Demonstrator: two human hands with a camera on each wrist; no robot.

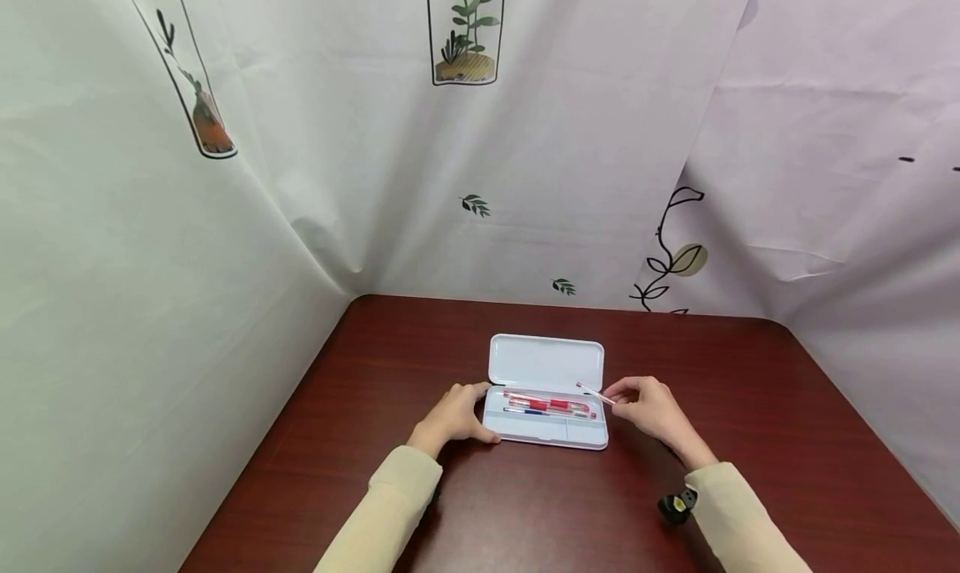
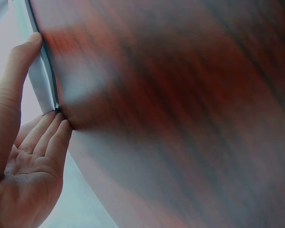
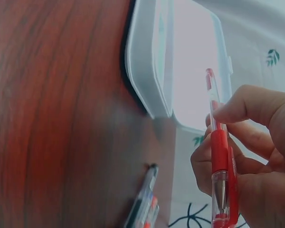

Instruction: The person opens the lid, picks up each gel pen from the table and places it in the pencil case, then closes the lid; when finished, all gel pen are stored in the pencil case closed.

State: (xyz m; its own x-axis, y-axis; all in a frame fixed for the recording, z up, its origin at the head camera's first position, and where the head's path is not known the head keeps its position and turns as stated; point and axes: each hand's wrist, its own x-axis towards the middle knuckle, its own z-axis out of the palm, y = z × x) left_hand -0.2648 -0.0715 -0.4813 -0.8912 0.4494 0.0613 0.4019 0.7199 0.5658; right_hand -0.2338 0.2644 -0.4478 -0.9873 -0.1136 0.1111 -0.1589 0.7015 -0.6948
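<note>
A white pencil case (image 1: 525, 428) lies open on the table, its lid (image 1: 546, 361) tilted up at the back. Several red pens (image 1: 551, 404) and one pen with a blue part (image 1: 534, 412) lie in its rear compartment. My left hand (image 1: 452, 414) grips the case's left end, with the thumb at the front edge and the fingers at the end wall. Over the case's right end, my right hand (image 1: 651, 406) pinches a clear pen with a red grip and red cap (image 3: 220, 151) between thumb and fingers. The pen slants above the case, apart from the others.
The right wrist view shows several more pens (image 3: 141, 205) on the table beside the case's right end. The dark red wooden table (image 1: 540, 506) reaches back to a white printed cloth (image 1: 570, 139), which also hangs at both sides.
</note>
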